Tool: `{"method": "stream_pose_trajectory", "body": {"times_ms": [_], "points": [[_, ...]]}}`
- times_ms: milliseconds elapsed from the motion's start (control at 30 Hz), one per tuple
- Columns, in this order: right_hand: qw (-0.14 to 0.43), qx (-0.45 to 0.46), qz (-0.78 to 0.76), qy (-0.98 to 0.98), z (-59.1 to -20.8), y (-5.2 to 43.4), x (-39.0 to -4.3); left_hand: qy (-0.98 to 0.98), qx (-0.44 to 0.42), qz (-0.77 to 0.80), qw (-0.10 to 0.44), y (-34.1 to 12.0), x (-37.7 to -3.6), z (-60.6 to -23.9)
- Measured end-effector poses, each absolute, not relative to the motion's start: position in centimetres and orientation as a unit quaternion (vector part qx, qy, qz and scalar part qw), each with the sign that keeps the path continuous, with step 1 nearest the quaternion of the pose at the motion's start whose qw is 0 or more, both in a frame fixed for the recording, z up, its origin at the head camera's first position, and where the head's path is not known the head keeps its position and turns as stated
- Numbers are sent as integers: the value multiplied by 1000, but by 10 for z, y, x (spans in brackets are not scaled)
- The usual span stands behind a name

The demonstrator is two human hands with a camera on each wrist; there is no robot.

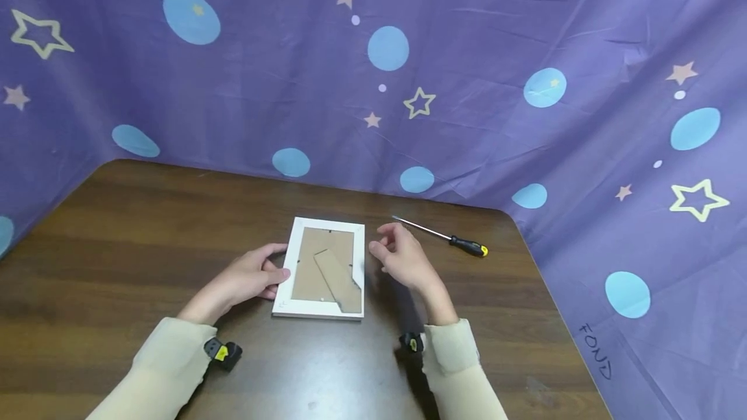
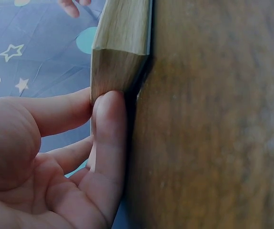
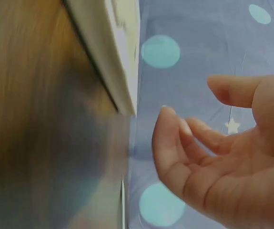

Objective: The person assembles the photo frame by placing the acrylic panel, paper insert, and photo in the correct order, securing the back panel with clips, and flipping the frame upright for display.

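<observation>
A white picture frame [image 1: 357, 258] lies face down on the table, its brown backing board [image 1: 312, 280] and slanted easel stand [image 1: 338, 280] facing up. My left hand [image 1: 253, 273] grips the frame's left side, thumb over the top face and fingers at the edge. In the left wrist view, the fingers [image 2: 109, 138] pinch the pale wooden side of the frame [image 2: 120, 28]. Just off the right side of the frame, my right hand [image 1: 404, 256] hovers with loosely bent fingers and nothing in them. A gap shows between its thumb and fingertips in the right wrist view.
A screwdriver [image 1: 467, 245] with a black and yellow handle lies on the brown wooden table [image 1: 146, 245], behind and right of my right hand. A purple curtain [image 1: 280, 83] with stars and blue dots hangs along the back and sides. Each sleeve carries a small black wrist device.
</observation>
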State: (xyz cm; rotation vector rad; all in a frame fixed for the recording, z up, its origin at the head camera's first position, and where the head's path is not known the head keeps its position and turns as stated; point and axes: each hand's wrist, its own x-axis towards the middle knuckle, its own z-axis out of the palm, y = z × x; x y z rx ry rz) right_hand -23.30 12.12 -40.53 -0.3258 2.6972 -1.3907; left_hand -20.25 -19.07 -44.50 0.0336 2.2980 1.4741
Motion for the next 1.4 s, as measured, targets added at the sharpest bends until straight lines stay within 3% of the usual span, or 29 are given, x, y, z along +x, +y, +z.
{"method": "stream_pose_trajectory", "body": {"times_ms": [633, 1400], "points": [[162, -51, -494, 853, -438, 98, -218, 822, 11, 531, 204, -190, -198, -446], [186, -55, -469, 862, -438, 101, -222, 839, 25, 507, 195, -188, -201, -443]]}}
